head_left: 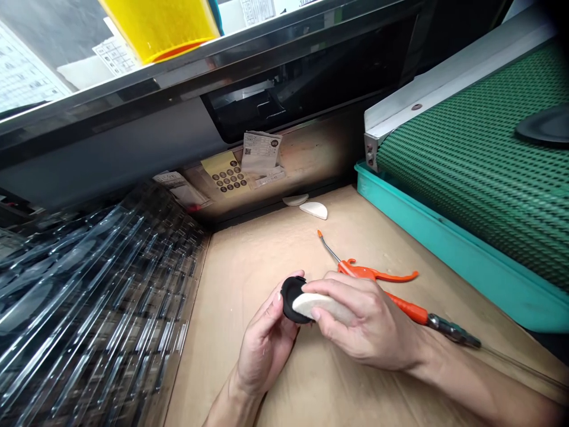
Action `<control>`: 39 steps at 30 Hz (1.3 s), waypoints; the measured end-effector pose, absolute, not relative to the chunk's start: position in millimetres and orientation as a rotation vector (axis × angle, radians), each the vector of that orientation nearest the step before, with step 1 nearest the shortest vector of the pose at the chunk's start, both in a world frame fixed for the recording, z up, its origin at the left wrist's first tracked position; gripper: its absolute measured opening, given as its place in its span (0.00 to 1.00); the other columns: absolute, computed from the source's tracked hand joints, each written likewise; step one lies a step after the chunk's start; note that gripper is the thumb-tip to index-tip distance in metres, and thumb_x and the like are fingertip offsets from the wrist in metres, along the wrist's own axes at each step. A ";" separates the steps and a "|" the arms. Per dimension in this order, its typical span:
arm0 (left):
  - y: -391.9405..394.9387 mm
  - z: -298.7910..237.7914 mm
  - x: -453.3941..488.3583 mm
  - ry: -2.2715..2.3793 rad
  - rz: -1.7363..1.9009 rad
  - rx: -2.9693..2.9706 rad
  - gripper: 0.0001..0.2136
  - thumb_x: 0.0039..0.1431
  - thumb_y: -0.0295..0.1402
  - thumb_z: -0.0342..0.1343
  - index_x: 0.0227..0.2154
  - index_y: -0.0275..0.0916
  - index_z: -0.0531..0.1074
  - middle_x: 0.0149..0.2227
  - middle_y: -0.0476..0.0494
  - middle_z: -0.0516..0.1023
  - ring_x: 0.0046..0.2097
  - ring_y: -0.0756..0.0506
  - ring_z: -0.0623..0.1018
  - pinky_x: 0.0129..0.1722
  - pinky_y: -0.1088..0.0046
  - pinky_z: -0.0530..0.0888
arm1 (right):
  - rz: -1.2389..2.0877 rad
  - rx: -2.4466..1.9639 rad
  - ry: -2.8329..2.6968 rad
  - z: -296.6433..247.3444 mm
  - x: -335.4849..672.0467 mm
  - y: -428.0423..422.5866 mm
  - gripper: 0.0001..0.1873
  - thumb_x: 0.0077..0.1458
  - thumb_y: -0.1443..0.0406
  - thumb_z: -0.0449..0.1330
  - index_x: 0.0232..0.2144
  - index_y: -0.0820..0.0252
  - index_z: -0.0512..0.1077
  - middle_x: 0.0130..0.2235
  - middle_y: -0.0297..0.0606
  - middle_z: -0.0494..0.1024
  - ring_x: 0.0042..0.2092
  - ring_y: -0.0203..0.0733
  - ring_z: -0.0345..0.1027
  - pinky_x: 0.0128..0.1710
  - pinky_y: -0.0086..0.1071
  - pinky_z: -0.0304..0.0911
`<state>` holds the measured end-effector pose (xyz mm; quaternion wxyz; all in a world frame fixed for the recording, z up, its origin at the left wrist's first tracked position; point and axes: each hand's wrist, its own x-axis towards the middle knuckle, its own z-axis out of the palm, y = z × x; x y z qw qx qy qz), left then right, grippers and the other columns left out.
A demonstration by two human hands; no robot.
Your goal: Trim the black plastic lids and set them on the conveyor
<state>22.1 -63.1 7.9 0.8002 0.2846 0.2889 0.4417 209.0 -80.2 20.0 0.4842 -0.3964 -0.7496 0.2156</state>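
Between the fingers of my left hand (269,338) is a small round black part (292,292), its dished face turned up toward me. My right hand (371,314) grips a white felt polishing pad (326,306), whose rounded tip touches the black part or lies just over it; the exact contact is hidden. An orange air blow gun (362,271) lies on the brown board behind my right hand, which covers part of its handle. Farther back on the board rest two more pale pads, one (315,210) in front of the other (296,200).
Stacked clear plastic trays (111,308) stand at the left. On the right, a green mesh conveyor belt (480,130) carries a dark round piece (544,126) above a teal tray (444,243). Labels (262,151) hang on the back panel; a yellow bin (164,26) sits on the ledge.
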 end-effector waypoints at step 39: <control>-27.5 7.7 -0.9 0.629 1.164 0.449 0.18 0.65 0.43 0.45 0.50 0.39 0.68 0.36 0.40 0.74 0.27 0.50 0.68 0.25 0.75 0.61 | 0.259 -1.918 -2.155 -4.1 296.7 -71.8 0.30 0.51 0.40 0.59 0.44 0.55 0.75 0.42 0.47 0.75 0.43 0.60 0.70 0.36 0.48 0.65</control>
